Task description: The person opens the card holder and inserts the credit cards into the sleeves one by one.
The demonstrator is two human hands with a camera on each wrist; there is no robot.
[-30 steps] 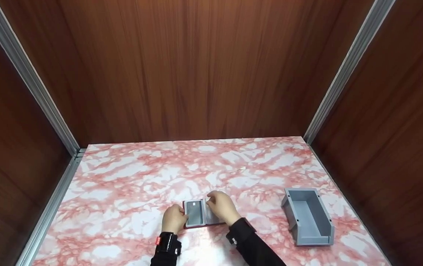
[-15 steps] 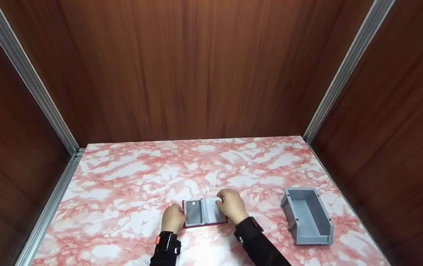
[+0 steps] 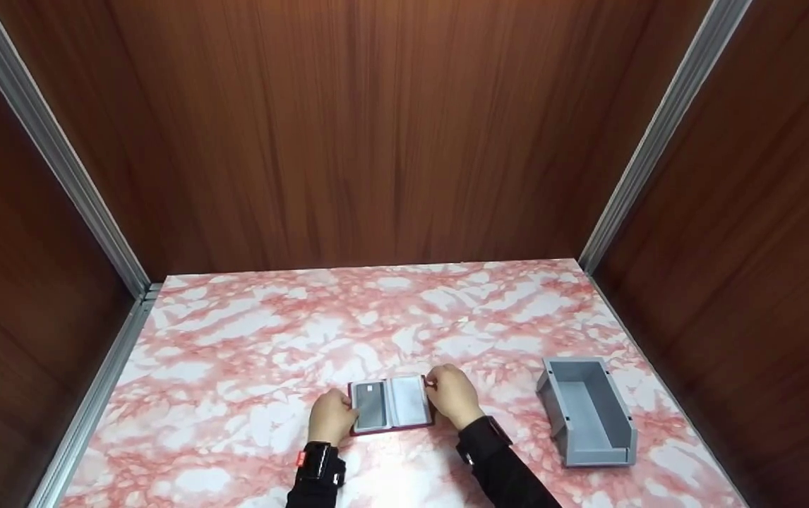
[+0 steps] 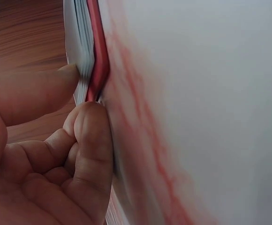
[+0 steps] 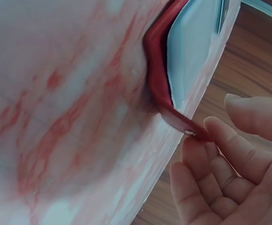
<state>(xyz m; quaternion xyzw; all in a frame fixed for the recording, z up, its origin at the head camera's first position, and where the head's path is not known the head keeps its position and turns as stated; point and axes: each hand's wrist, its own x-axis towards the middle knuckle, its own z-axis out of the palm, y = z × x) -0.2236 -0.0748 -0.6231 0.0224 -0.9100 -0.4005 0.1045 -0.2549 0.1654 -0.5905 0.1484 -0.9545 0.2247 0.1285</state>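
Observation:
A red-covered card holder (image 3: pixel 410 402) lies spread on the table, its clear sleeves facing up. A grey card (image 3: pixel 370 408) with a small light square shows in the left-side sleeve. My left hand (image 3: pixel 330 418) pinches the left edge; in the left wrist view the thumb is on the sleeves (image 4: pixel 83 47) and a bent finger is against the red cover (image 4: pixel 98 51). At the right edge, my right hand (image 3: pixel 455 396) touches the red strap (image 5: pixel 185 123) with its fingertips, the thumb standing apart. A small metallic spot shows on that strap.
To the right stands a grey open-front bin (image 3: pixel 565 434). The table (image 3: pixel 249 367) has a pink-and-white marbled top. Brown wood-grain panels (image 3: pixel 348 141) and metal posts (image 3: pixel 66 155) border it at the back and sides.
My right hand has moved right, off the right-hand sleeves to the strap at the holder's edge, uncovering those sleeves. The left hand keeps its hold at the left edge.

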